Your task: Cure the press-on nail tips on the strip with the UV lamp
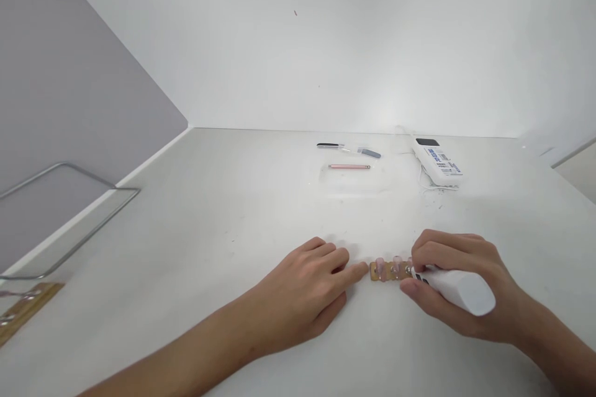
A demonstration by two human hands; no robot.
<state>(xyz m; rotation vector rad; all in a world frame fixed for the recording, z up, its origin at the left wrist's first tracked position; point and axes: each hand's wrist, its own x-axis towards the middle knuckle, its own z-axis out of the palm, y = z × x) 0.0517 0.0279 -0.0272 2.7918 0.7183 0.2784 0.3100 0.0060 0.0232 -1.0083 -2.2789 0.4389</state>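
A small wooden strip carrying several pale fake nails lies on the white table near the front. My left hand rests on the table with its fingers curled, and a fingertip presses the strip's left end. My right hand is wrapped round a white pen-shaped tool. The tool's dark tip touches the strip's right end.
At the back lie a pink stick, a dark-handled tool, a grey file and a white device with a cord. A second wooden strip lies at the far left below a metal wire frame.
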